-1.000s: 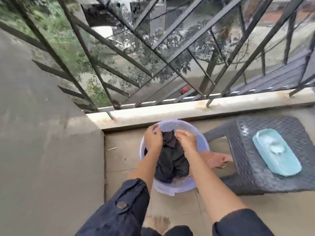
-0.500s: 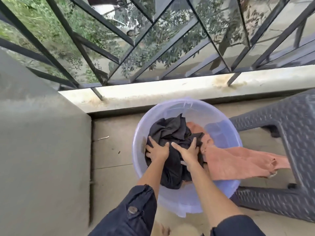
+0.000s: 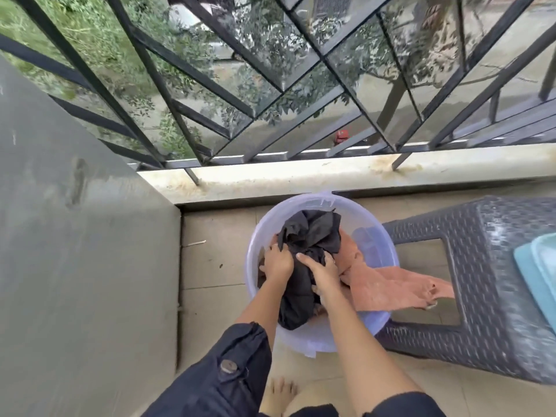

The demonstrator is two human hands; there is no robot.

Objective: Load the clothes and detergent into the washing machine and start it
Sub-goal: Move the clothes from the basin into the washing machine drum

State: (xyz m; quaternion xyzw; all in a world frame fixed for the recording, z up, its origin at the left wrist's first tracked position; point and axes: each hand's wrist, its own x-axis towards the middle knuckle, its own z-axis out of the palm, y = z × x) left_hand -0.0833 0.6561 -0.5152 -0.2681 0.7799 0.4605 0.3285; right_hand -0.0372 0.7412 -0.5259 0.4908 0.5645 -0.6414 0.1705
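On a balcony floor (image 3: 210, 266), seen from the wearer's head looking down, laundry is being gathered. A grey wall (image 3: 75, 266) fills the left side, and a black metal grille (image 3: 270, 85) above a pale ledge (image 3: 301, 179) closes off the far edge, with trees and ground blurred beyond. A dark woven stool (image 3: 496, 296) stands at the right and carries a teal tray (image 3: 538, 272), cut off by the frame edge. Between wall and stool, just below the ledge, a translucent lilac basin (image 3: 313, 341) sits on the floor, low enough that both arms reach down into it. Black clothes (image 3: 310, 233) are bunched in its middle. An orange cloth (image 3: 391, 287) lies beside them and trails over the rim toward the stool. The left hand (image 3: 278, 261) and right hand (image 3: 320, 270) sit close together, fingers curled into the black clothes from either side, probably to gather the bundle for one lift. No washing machine or detergent is in view, so loading looks not yet begun. The trailing cloth may be left behind or drag out.
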